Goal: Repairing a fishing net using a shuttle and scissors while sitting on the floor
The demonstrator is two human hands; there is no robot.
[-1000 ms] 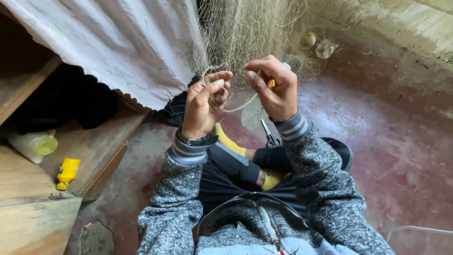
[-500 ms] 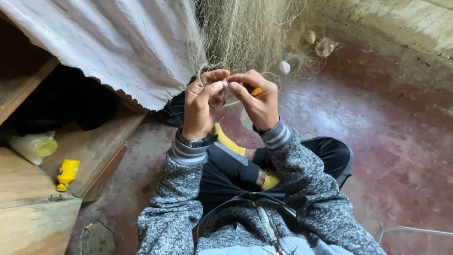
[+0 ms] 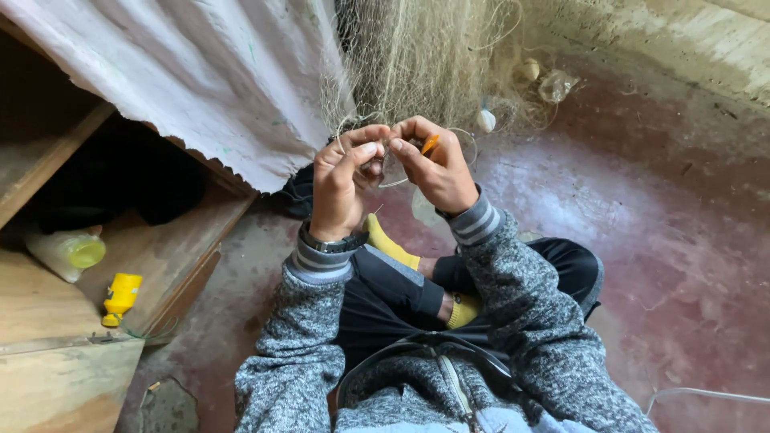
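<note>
Red concrete floor (image 3: 642,240), net (image 3: 417,64) hanging ahead. My left hand (image 3: 345,188) pinches the mesh taut; my right hand (image 3: 437,164) grips an orange needle (image 3: 430,144), so strands stay separated.

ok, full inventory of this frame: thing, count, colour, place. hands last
fishing net: 1, pale beige, hanging top centre, bunched down to the hands
netting needle: 1, orange, in the right hand's fingers
floats: about 3, whitish, in the net right of the hands
cloth sheet: 1, white, draped upper left
wooden shelf: 1, brown, left
bottle: 1, pale with yellow-green end, lying on the shelf
small container: 1, yellow, on the shelf
floor: reddish concrete, right
socks: 2, yellow, on crossed legs
left hand: pinching net strands, watch at wrist
right hand: holding the needle at the net
</note>
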